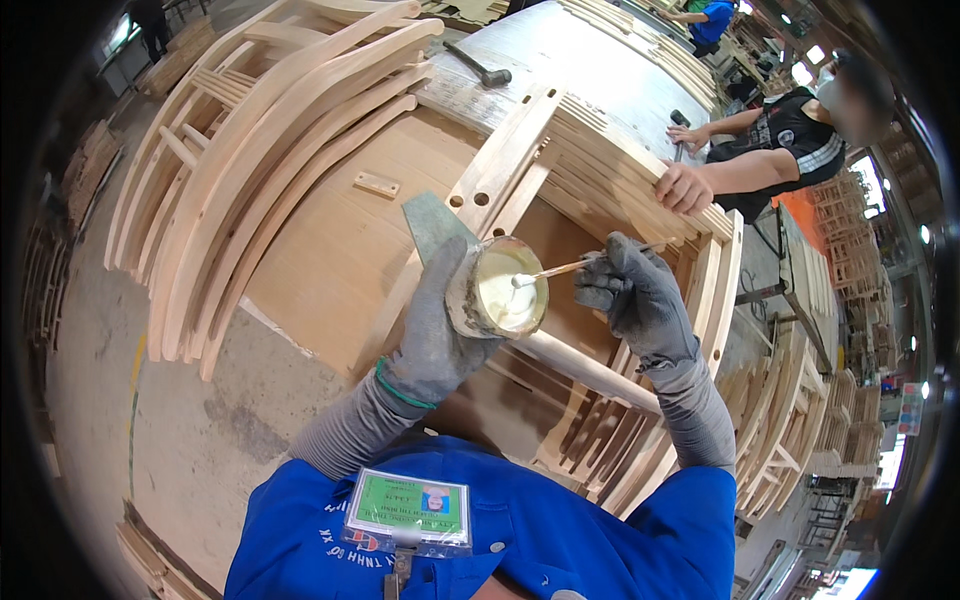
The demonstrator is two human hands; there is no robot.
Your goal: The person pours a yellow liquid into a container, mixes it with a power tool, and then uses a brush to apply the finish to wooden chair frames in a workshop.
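Note:
Gloved in grey, my left hand (440, 315) is wrapped round a small round can (463, 305) of creamy white glue (508, 300). A flat greenish piece (437, 222) sticks out past that hand's fingers; whether the hand grips it too I cannot make out. My right hand (635, 295), also gloved, pinches a thin wooden stick (565, 268). The stick's white-coated tip is inside the can's mouth, at the glue. Below both hands lies a pale wooden frame (505, 150) with round holes in its rail.
Curved wooden chair frames (270, 150) are stacked at left. A small drilled wood block (377, 184) lies on the cardboard (350, 230). Across the frame, a co-worker's hand (685, 188) rests on the wood, the other near a mallet (682, 122). Another mallet (490, 75) lies on the worktable (550, 50).

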